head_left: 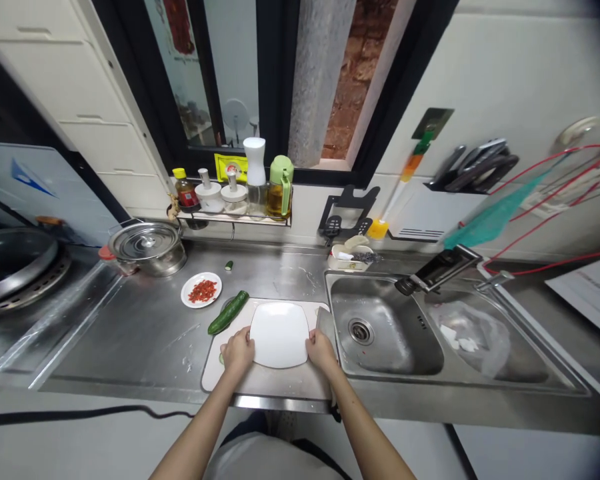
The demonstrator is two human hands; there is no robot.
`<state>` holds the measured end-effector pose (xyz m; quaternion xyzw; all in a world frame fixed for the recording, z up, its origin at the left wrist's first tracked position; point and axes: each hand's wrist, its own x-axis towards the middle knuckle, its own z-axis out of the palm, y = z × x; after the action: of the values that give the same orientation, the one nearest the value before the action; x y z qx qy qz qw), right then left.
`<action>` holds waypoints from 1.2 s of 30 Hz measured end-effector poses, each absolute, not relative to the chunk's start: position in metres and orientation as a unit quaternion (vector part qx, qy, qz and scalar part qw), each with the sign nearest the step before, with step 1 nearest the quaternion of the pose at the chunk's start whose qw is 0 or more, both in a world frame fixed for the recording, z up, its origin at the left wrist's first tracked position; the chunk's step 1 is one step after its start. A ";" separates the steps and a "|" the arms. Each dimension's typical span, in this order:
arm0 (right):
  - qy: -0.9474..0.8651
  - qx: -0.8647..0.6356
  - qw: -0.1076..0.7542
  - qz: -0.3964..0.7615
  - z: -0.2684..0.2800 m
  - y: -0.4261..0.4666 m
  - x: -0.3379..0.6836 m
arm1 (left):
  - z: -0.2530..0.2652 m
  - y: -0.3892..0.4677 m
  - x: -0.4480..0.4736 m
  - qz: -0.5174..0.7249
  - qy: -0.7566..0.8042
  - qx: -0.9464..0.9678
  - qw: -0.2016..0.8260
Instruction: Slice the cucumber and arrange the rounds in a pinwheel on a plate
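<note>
A white squarish plate (280,335) is gripped at its two sides, over the pale cutting board (267,383). My left hand (239,351) is closed on its left edge, and my right hand (321,350) on its right edge. Beside my left hand, a green cucumber (229,313) lies slanted across the board's upper left corner. A bit of cut cucumber (221,359) peeks out by my left fingers. The knife (325,323) lies along the board's right side, partly hidden by my right hand. Whether the plate touches the board I cannot tell.
A small plate of chopped red pieces (201,291) and a cucumber end (229,265) sit behind the board. A lidded pot (147,247) stands left, near a wok (15,263). The double sink (385,327) adjoins on the right. Seasoning bottles line a shelf (235,217).
</note>
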<state>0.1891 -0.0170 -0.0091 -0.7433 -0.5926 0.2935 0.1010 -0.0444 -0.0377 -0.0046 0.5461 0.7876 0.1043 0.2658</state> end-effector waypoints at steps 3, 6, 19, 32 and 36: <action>-0.589 -0.747 0.090 0.294 -0.012 -0.018 0.187 | -0.004 -0.040 -0.045 0.088 0.790 0.546 0.263; -0.586 -0.749 0.081 0.298 -0.017 -0.019 0.185 | -0.005 -0.041 -0.046 0.081 0.791 0.546 0.264; -0.588 -0.749 0.049 0.301 -0.018 -0.019 0.184 | -0.005 -0.039 -0.047 0.068 0.788 0.554 0.260; -0.635 -0.702 0.135 0.294 0.002 -0.044 0.215 | -0.006 -0.092 -0.103 0.157 0.814 0.521 0.204; -0.626 -0.692 0.172 0.314 0.002 -0.056 0.225 | -0.011 -0.101 -0.110 0.144 0.827 0.503 0.204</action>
<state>0.2251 -0.0556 0.0016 -0.6924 -0.6263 0.3142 0.1719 -0.1105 -0.1010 -0.0113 0.5032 0.8275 0.1435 0.2038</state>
